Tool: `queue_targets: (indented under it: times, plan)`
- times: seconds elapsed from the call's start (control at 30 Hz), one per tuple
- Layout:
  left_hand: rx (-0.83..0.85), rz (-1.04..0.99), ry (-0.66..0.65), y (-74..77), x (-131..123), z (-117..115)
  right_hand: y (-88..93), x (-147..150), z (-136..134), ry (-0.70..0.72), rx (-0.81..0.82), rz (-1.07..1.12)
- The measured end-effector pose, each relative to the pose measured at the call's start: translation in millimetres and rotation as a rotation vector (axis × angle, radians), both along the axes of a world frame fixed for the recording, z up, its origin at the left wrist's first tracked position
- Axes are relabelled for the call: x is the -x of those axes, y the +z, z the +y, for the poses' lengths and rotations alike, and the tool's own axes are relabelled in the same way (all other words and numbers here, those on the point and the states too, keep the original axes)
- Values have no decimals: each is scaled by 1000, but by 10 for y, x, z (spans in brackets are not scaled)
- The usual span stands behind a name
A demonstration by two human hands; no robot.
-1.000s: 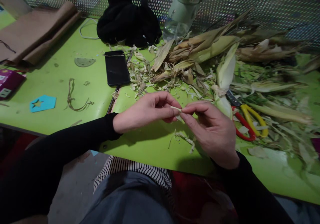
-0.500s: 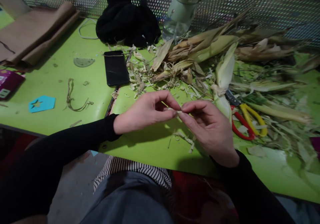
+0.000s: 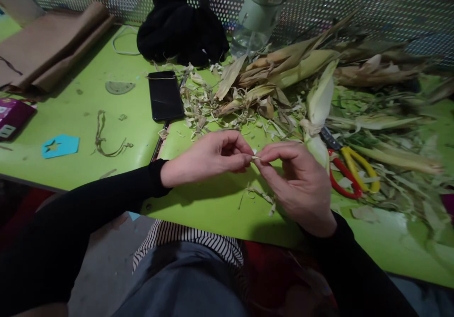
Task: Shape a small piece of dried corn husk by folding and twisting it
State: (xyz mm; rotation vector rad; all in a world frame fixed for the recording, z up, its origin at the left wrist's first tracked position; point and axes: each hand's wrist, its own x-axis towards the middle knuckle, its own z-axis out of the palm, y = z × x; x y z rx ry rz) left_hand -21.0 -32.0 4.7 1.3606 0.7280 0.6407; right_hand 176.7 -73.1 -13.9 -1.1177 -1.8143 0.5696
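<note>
Between my two hands is a thin pale strip of corn husk (image 3: 255, 157), mostly hidden by the fingertips. My left hand (image 3: 216, 156) pinches its left end between thumb and forefinger. The right end is pinched the same way by my right hand (image 3: 298, 180). Below them on the green table (image 3: 209, 203) lies a small curled scrap of husk (image 3: 262, 195). Just right of my right hand are scissors (image 3: 349, 170) with one red and one yellow handle, their blades partly under a tied pale husk bundle (image 3: 319, 104).
Dried corn husks (image 3: 287, 66) and scraps heap up behind and right of my hands. A phone (image 3: 165, 96), protractor (image 3: 119, 87), knotted cord (image 3: 102, 140) and blue cutout (image 3: 60, 146) lie leftward. A green bottle (image 3: 260, 14) and black cloth (image 3: 182, 33) stand against the mesh partition.
My fingertips have shifted slightly on the husk strip, and a little more of it shows between them. Both hands stay in almost the same place.
</note>
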Motion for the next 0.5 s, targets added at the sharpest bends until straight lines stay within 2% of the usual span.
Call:
queue_targets:
  times: [0.1,0.3,0.5]
  plan:
    - [-25,-18,20,-3,2,9,23,8,-2,2,10,8]
    - [-132,-3,90,-22,-7,-20,92,53,-22,-9,186,137]
    - [-345,76,122,-20,-7,-49,81,66,-37,-21,159,173]
